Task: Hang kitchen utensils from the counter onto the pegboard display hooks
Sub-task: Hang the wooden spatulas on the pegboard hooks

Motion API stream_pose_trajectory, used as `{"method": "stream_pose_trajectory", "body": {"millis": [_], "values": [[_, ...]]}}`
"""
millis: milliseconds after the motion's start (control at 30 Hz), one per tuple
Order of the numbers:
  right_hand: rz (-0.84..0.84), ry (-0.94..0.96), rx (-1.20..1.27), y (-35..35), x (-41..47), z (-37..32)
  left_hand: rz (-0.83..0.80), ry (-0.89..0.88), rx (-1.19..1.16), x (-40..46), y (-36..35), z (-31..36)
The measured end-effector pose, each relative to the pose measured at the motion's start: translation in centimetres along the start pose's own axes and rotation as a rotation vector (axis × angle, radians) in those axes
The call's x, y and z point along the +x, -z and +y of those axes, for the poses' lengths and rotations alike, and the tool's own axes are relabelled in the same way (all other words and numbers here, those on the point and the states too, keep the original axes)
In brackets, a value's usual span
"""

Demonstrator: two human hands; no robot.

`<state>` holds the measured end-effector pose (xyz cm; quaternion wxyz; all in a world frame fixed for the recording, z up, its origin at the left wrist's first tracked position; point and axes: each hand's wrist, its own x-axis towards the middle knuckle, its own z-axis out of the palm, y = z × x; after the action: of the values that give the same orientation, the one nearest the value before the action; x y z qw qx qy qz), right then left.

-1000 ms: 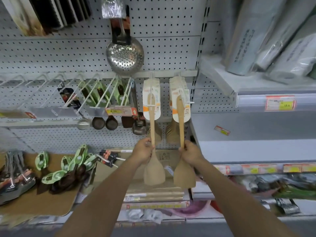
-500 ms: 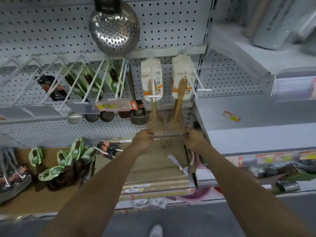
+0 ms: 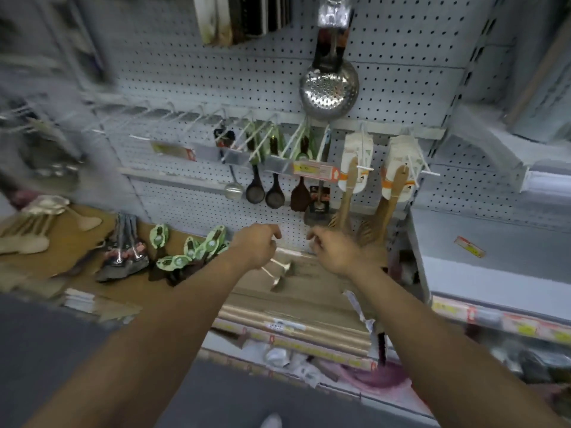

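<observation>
Both hands hang loosely curled and empty — left hand [image 3: 258, 245], right hand [image 3: 335, 250]. A hasty reach could knock the wooden spatulas [image 3: 375, 217] off their hooks — or scatter the green-carded utensils [image 3: 197, 248] across the bench [image 3: 71, 239].

A shop aisle: pegboard [image 3: 401, 57] hooks carry packaged utensils above yellow price tags [image 3: 312, 170] along the shelving.

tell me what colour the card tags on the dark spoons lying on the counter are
Green with white marks, in the head view.

Yellow price tag [image 3: 468, 246] on grey shelf [image 3: 494, 273], stacked cardboard boxes [image 3: 296, 319], grey floor [image 3: 216, 396]
</observation>
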<state>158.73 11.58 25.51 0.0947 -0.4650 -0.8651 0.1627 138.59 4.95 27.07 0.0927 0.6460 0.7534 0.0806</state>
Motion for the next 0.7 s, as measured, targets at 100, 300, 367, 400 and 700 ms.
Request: {"method": "stream_pose_trajectory", "body": {"millis": [100, 300, 367, 400, 700], "values": [[-0.037, 0.120, 0.009, -1.6, 1.8, -7.0, 0.035, 0.095, 0.022, -4.1, 3.0, -5.9], [-0.118, 0.373, -0.032, -7.5, 6.8, -23.7, 0.022, 0.340, 0.029, -12.1, 6.8, -21.8], [-0.172, 0.427, -0.040, -10.8, 8.7, -29.6, 0.010, 0.405, 0.034, -14.4, 7.6, -27.6], [-0.197, 0.453, -0.037, -12.5, 9.6, -32.6, 0.005, 0.426, 0.050, -15.3, 8.0, -30.6], [-0.325, 0.512, -0.012, -24.0, 18.9, -55.6, -0.064, 0.478, 0.066, -18.4, 12.6, -55.6]]}}
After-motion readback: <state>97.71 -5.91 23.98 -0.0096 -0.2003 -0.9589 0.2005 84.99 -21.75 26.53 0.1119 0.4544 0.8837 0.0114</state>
